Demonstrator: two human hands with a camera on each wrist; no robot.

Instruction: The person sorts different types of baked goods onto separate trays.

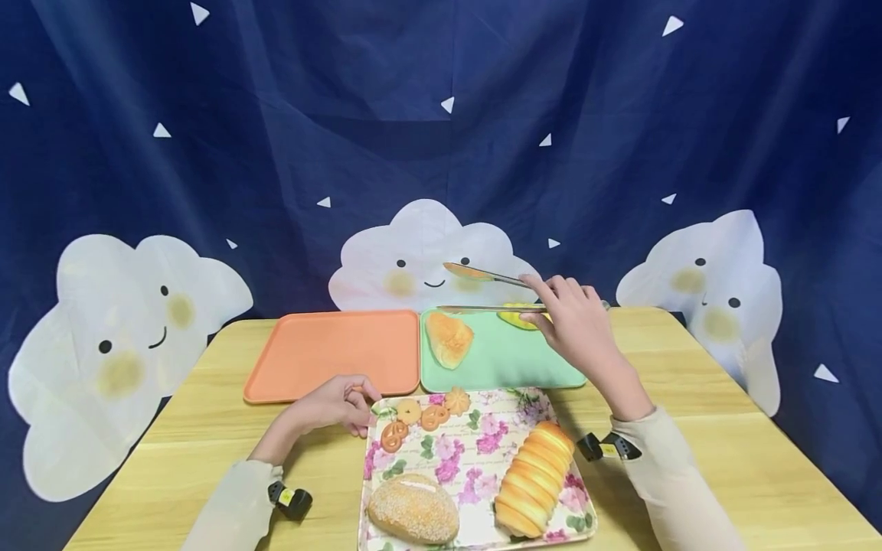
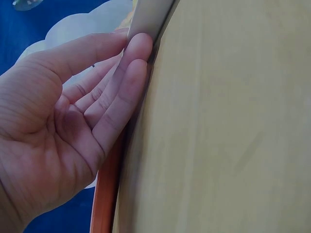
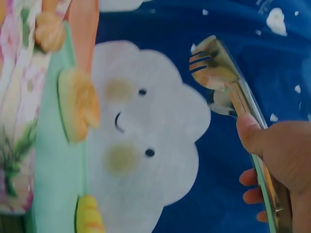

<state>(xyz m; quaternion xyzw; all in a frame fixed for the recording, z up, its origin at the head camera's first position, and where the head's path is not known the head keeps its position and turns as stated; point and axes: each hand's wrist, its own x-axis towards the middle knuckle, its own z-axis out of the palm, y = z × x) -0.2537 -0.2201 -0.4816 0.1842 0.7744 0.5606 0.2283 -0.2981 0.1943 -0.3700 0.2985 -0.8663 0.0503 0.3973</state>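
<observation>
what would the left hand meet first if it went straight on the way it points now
Most likely the white, pink-flowered rectangular tray: the left hand seems to pinch its edge near the far left corner, with no gap showing, though depth is hard to judge.

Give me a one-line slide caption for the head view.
Right hand holds open tongs near the green tray; left hand grips the floral tray.

Looks like a makeshift studio, bldg type unclear: navy cloud-print backdrop (image 1: 386, 153) hung right behind wood-grain tbl (image 1: 730, 436), w/ wrist cams (image 1: 298, 503) on both arms.
</observation>
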